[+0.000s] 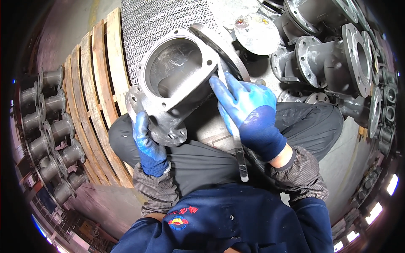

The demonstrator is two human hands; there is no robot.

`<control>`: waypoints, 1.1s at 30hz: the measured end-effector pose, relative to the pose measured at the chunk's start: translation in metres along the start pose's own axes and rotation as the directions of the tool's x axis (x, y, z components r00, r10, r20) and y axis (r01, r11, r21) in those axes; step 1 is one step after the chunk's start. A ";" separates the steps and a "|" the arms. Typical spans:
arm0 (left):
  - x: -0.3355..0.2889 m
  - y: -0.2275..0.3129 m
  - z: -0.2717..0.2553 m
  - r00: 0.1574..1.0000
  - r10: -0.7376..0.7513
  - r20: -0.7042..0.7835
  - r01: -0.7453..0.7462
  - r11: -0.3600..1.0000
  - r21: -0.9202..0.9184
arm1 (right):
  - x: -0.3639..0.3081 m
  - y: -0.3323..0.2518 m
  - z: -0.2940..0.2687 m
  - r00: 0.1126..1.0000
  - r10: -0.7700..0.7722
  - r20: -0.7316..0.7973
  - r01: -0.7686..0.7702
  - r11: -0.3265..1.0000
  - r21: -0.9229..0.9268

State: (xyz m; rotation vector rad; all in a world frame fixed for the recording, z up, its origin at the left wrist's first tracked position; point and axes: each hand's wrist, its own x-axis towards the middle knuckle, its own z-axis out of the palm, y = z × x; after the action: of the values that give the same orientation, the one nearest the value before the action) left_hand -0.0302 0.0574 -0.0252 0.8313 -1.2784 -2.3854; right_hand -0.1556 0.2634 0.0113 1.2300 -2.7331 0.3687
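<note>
Hands gripping valve body (pixel 177 80) flange edges, flat file (pixel 238 147) in right hand (pixel 249 114)

Grey cast valve body (pixel 177 80) rested tilted on the lap, square flanged opening facing up toward 12 o'clock, interior bare and hollow. Round bolt-holed flange sat at its 7 o'clock edge. Flat metal file (pixel 237 143) lay against the body's 4 o'clock side, handle pointing toward 6 o'clock.

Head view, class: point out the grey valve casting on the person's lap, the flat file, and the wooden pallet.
Grey valve casting (pixel 177 69): head view, inner wall of its square opening.
Flat file (pixel 241 164): head view, bare lower end.
Wooden pallet (pixel 99 71): head view, a top slat.
</note>
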 end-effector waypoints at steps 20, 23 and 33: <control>-0.001 -0.021 -0.045 0.967 0.188 0.173 -0.205 0.975 0.087 | 0.003 -0.028 0.022 0.670 0.741 0.041 -0.066 0.005 0.998; -0.003 -0.016 -0.039 0.971 0.136 0.196 -0.133 0.991 -0.030 | -0.002 -0.028 0.018 0.710 0.703 0.047 -0.076 0.011 0.997; -0.003 -0.026 -0.052 0.950 0.241 0.196 -0.284 0.931 0.230 | 0.006 -0.025 0.028 0.720 0.694 0.012 -0.042 0.027 0.999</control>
State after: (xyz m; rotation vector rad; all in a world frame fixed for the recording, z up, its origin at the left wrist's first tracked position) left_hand 0.0044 0.0387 -0.0682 0.4929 -1.6751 -2.1397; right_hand -0.1413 0.2352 -0.0099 0.1021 -1.9885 2.4912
